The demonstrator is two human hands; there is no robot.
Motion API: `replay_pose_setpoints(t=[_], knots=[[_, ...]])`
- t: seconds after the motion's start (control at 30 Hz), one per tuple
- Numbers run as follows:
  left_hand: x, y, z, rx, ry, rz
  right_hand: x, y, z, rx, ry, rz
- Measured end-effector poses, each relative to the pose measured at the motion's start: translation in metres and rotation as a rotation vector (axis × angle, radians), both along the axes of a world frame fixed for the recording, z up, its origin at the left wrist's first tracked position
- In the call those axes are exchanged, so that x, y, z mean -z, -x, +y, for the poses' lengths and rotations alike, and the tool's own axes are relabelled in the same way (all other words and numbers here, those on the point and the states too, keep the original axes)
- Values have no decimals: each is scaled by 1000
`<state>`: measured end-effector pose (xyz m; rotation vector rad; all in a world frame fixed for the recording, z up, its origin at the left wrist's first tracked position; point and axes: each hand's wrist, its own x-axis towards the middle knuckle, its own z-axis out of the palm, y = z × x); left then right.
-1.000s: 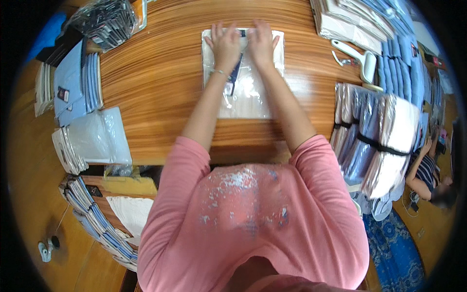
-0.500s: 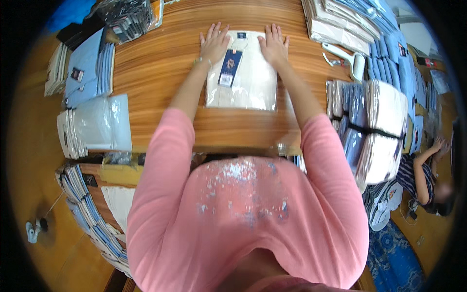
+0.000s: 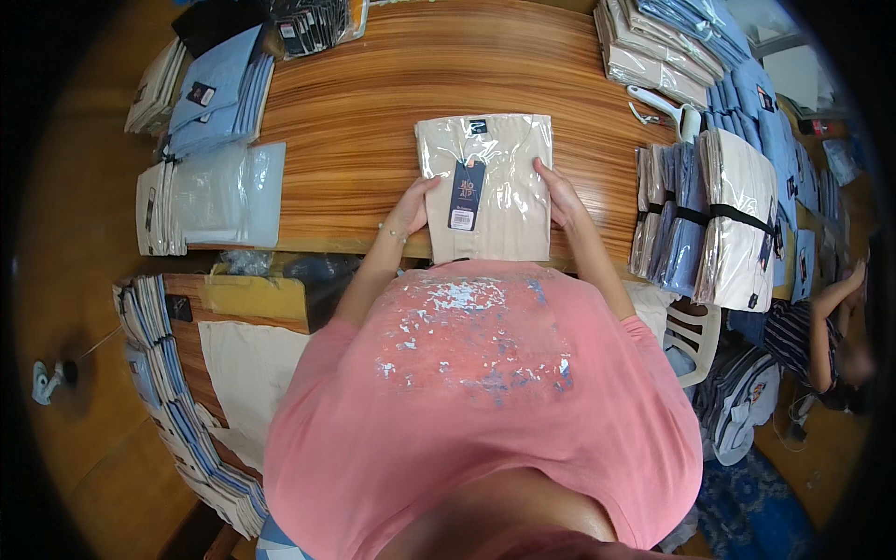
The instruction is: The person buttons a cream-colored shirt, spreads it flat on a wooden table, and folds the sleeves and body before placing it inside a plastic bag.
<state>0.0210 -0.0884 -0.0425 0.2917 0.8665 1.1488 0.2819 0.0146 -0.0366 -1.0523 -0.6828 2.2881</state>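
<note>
Holding the beige folded shirt in clear plastic bag w/ dark blue hang tag (image 3: 485,187) at the near edge of the wooden desk (image 3: 364,121), left hand (image 3: 411,210) and right hand (image 3: 560,191) each press flat on one side edge, fingers open, not closed around it. To do it well, I judge both palms should keep equal pressure so the slippery bag stays square to the desk edge, away from the strapped bundle of packed shirts (image 3: 719,215) at the right edge.
</note>
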Motion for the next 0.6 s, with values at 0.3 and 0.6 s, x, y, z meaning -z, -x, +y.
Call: replay_pose_setpoints(t=[0.3, 0.6], knots=[[-84, 42, -15, -139, -139, 111, -58, 51, 2, -15, -22, 152], [-91, 107, -10, -279, -159, 136, -107, 142, 33, -13, -370, -19]])
